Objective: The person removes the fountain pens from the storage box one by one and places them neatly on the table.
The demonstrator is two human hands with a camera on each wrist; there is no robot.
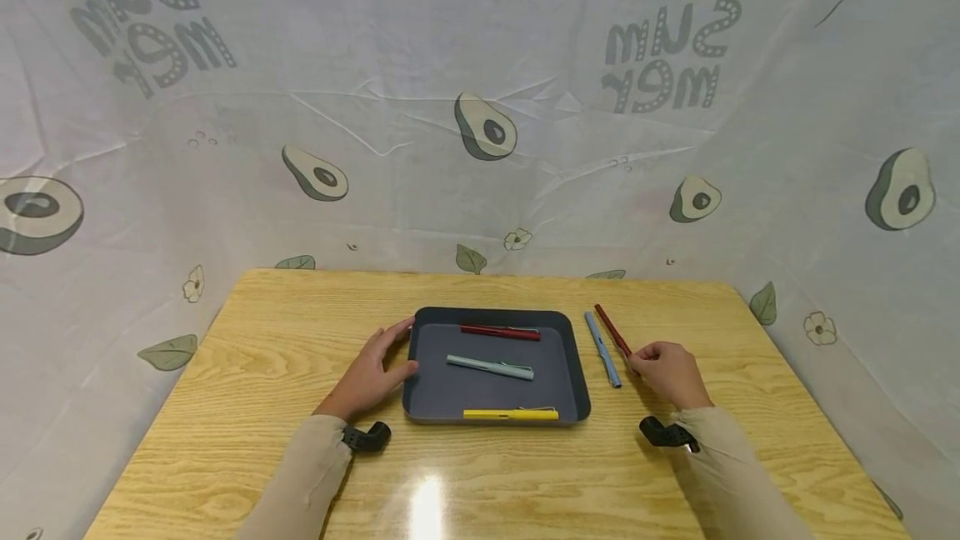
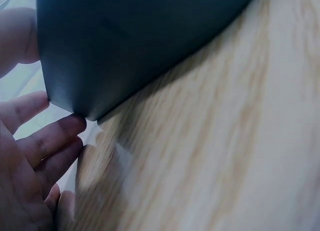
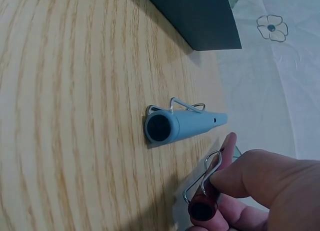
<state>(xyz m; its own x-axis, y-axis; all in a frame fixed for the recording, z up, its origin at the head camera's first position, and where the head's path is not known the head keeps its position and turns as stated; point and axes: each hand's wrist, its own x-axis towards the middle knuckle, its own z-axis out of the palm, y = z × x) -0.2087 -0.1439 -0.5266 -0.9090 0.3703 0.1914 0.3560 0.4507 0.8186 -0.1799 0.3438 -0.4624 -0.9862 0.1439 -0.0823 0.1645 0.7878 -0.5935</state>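
Note:
A dark grey tray (image 1: 437, 394) lies on the wooden table. Inside it are a red pen (image 1: 495, 332), a pale green pen (image 1: 487, 367) and a yellow pen (image 1: 498, 414), spaced apart. My left hand (image 1: 372, 373) rests at the tray's left side with its fingers spread and fairly straight, fingertips touching the wall near the far corner. To the right of the tray lies a blue pen (image 1: 602, 348), its clip upward in the right wrist view. My right hand (image 1: 670, 369) pinches another red pen (image 3: 203, 203) near its clip end, between thumb and fingers, just right of the blue one.
A wooden table (image 1: 300, 315) bears everything. Behind it and at both sides hangs a pale cloth (image 1: 390, 215) printed with avocados and leaves. Each wrist wears a black camera mount, such as the left mount (image 1: 367, 437).

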